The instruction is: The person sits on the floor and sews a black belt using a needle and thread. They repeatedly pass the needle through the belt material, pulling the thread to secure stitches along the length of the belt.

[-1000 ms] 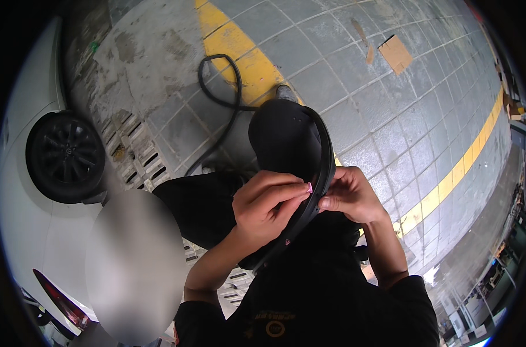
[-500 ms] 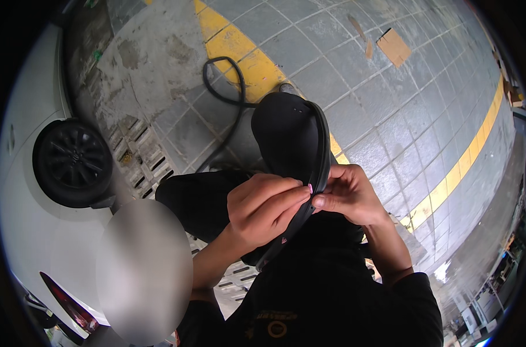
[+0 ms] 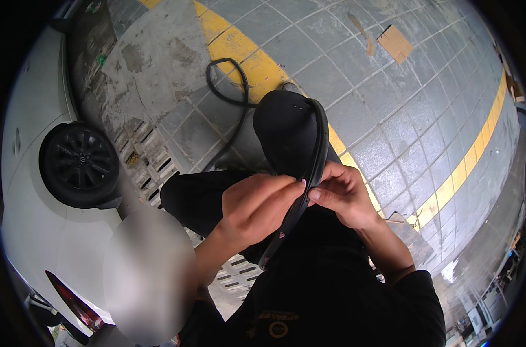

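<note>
A long black rubber strip, like a door seal, lies bent over my raised knee. Its lower end runs down toward my lap, and a pink mark shows there. My right hand pinches the strip's edge between thumb and curled fingers. Pressed close against the other side, my left hand has its fingers drawn together. A small pink piece sticks out at its fingertips, touching the strip; its exact kind is too small to tell.
More black strip loops on the tiled floor ahead. To the left stands a white car with a black wheel, near a slotted drain grate. A cardboard piece lies far right, between yellow floor lines.
My left fingertips and the pink piece have shifted slightly left and down along the strip. Both hands keep their closed hold; the whole view has moved a little.
</note>
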A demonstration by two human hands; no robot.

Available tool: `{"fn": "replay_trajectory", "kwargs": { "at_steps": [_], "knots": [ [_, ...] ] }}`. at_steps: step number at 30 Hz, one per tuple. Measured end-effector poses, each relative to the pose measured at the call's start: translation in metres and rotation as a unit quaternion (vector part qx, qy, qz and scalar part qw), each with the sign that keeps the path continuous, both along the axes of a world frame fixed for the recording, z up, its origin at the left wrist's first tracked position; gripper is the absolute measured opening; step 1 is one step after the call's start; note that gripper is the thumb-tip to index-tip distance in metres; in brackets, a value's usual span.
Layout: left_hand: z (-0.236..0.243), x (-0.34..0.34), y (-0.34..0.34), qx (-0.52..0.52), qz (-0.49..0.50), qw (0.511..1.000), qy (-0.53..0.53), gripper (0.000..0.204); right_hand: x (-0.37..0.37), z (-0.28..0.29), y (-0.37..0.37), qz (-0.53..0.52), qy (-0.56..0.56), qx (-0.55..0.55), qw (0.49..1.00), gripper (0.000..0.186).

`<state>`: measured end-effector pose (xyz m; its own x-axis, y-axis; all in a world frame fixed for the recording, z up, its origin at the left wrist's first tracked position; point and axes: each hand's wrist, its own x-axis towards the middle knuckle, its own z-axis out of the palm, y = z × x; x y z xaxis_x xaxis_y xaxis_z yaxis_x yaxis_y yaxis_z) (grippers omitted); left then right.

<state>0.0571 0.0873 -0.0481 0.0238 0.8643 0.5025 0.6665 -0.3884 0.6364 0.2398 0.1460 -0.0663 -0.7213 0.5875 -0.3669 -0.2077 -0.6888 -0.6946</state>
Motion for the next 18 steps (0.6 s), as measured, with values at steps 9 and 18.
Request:
{"fn": "replay_trajectory", "kwargs": {
  "at_steps": [9,18],
  "knots": [
    [0.001,-0.002,-0.001,-0.090,-0.048,0.994,-0.028,0.019,0.003,-0.005,-0.009,-0.034,-0.029,0.024,0.999,0.006],
    [-0.004,0.000,-0.007,-0.117,-0.041,0.988,-0.095,0.024,0.000,-0.011,-0.014,-0.049,-0.047,0.040,0.997,0.006]
  ]
}}
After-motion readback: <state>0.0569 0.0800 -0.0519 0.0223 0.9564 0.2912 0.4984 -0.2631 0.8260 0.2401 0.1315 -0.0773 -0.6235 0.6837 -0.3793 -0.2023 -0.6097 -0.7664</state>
